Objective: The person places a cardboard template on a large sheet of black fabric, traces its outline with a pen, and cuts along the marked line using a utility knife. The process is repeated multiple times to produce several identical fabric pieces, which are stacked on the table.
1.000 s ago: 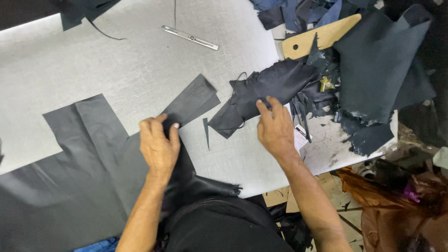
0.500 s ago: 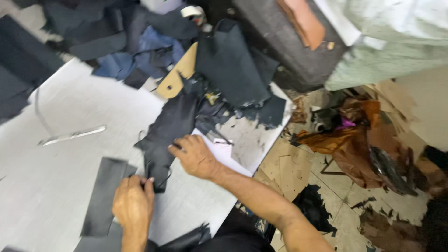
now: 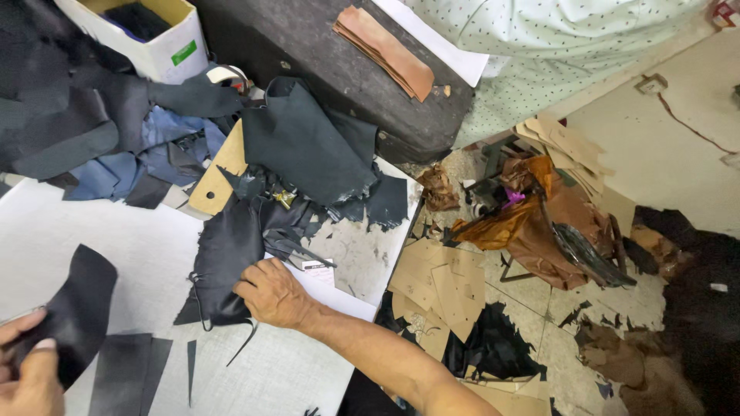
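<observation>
A: Where do the person's hands stand?

B: The left hand (image 3: 27, 377), at the bottom left corner of the view, is pinched on the lower end of a curved black leather piece (image 3: 77, 308), which rises off the white table (image 3: 139, 239). The right hand (image 3: 274, 293) lies across the table on the lower edge of a crumpled black hide (image 3: 227, 254), fingers bent onto it.

A: Is the right hand gripping that hide?

B: That cannot be told; the fingers press on it, but whether they close around a fold is hidden by the knuckles.

A: So which step does this look like?

B: By judgement, picking through stock: one cut piece is up in the left hand while the right reaches into the heap. Flat dark strips (image 3: 123, 374) lie just beside the left hand, and a tan cardboard template (image 3: 220, 166) is half buried under the pile of dark blue scraps (image 3: 154, 146) and black offcuts.

A: What would shifting the hide call for?

B: A firm pinch on a fold and a slow pull towards the bare table, since thin cords and ragged offcuts touch it and could drag along. It is limp, so it would sag and want spreading with a flat palm
</observation>
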